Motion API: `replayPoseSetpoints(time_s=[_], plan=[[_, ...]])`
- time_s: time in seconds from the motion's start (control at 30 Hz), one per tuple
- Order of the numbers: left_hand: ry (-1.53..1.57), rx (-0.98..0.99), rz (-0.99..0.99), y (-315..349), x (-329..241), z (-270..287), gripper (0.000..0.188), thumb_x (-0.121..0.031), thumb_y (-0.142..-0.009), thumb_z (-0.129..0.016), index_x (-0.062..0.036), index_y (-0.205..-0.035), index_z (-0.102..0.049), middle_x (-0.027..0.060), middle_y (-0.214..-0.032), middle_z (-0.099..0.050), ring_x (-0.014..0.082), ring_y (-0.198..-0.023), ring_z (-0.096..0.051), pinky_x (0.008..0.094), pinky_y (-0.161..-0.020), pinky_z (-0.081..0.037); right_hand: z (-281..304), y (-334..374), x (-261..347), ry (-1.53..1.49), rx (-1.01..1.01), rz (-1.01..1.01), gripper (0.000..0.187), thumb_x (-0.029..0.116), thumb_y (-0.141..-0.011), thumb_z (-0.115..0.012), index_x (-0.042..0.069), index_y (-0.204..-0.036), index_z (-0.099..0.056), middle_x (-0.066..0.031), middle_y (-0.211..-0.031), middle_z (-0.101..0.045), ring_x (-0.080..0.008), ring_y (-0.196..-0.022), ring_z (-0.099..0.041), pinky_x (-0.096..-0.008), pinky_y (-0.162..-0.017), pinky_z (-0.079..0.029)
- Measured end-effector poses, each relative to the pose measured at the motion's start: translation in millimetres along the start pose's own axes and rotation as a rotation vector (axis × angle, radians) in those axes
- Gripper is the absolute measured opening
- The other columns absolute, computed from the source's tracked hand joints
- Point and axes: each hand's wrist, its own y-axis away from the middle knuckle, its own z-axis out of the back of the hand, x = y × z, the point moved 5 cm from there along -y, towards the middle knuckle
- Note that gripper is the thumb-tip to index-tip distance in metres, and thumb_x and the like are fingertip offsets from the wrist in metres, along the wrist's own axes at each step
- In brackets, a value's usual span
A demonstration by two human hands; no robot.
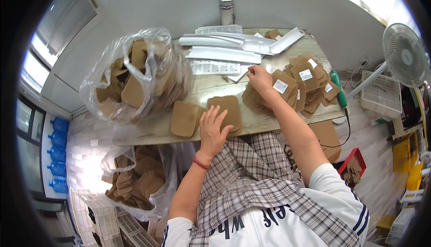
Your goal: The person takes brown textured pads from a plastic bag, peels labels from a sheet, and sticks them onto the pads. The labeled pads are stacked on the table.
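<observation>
My left hand [213, 129] lies with fingers spread on a stack of brown rounded-square cardboard pieces [228, 108] at the table's front edge. Beside it on the left is another brown piece [183, 120]. My right hand [260, 80] is raised over the table's middle, fingers pinched together; whatever is between them is too small to make out. Just beyond it lie a white paper scrap [239, 74] and a printed label sheet [215, 67]. Right of that hand, brown pieces with white stickers are heaped, one sticker [279, 86] facing up.
A clear plastic bag [155, 74] full of brown pieces stands on the table's left; another bag [143, 175] sits below. Curled white paper strips [224, 53] and a steel flask [226, 11] are at the back. A corded green tool [338, 90] lies right, near a fan [402, 51].
</observation>
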Motion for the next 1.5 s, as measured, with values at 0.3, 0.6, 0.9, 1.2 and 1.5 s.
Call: replayPoseSetpoints(time_s=[0.3, 0.6, 0.9, 1.2, 1.5], plan=[[-0.058, -0.166, -0.005, 50.0, -11.5, -18.3, 0.054, -0.037, -0.096, -0.06, -0.0032, -0.137, -0.051, 0.0193, -0.149, -0.04, 0.0384, -0.14, -0.034, 0.0556, -0.117, -0.021, 32.8, -121.0, -64.1, 0.585, -0.088, -0.045, 0.036, 0.032, -0.084, -0.07, 0.008, -0.111, -0.069, -0.0122, -0.118, -0.063, -0.0324, -0.114, -0.056, -0.0441, -0.098, -0.045], [-0.107, -0.215, -0.013, 54.5, 0.5, -25.8, 0.053, -0.037, -0.099, -0.056, -0.0007, -0.137, -0.047, 0.0217, -0.145, -0.041, 0.0396, -0.137, -0.037, 0.0572, -0.115, -0.025, 28.0, -162.2, -68.5, 0.807, -0.11, -0.106, 0.064, 0.052, -0.081, -0.072, 0.002, -0.119, -0.057, -0.0136, -0.121, -0.055, -0.0295, -0.117, -0.051, -0.0457, -0.094, -0.044], [-0.07, -0.239, 0.014, 50.9, 4.6, -25.5, 0.047, -0.022, -0.098, -0.057, 0.0017, -0.137, -0.047, 0.0235, -0.146, -0.04, 0.0423, -0.137, -0.036, 0.0575, -0.114, -0.028, 88.6, -189.9, -100.7, 0.493, -0.255, -0.379, 0.034, 0.021, -0.083, -0.059, -0.001, -0.107, -0.068, -0.0215, -0.109, -0.071, -0.0365, -0.105, -0.069, -0.0453, -0.09, -0.053], [-0.003, -0.246, 0.027, 50.3, 4.5, -25.8, 0.043, -0.017, -0.098, -0.057, 0.0006, -0.136, -0.049, 0.0219, -0.146, -0.042, 0.0403, -0.135, -0.039, 0.0526, -0.113, -0.032, 212.8, -156.1, -145.1, -0.223, -0.522, -0.494, 0.026, 0.006, -0.079, -0.054, -0.011, -0.092, -0.067, -0.0255, -0.082, -0.071, -0.0313, -0.063, -0.072, -0.0352, -0.057, -0.059], [-0.027, -0.238, 0.024, 53.1, 3.6, -27.1, 0.044, -0.015, -0.094, -0.061, -0.0008, -0.135, -0.052, 0.0204, -0.144, -0.045, 0.0387, -0.132, -0.043, 0.0517, -0.11, -0.035, 176.3, -188.6, -107.8, -0.472, -0.51, -0.538, 0.023, 0.004, -0.08, -0.056, -0.009, -0.099, -0.062, -0.018, -0.095, -0.068, -0.0246, -0.074, -0.07, -0.0319, -0.055, -0.064]])
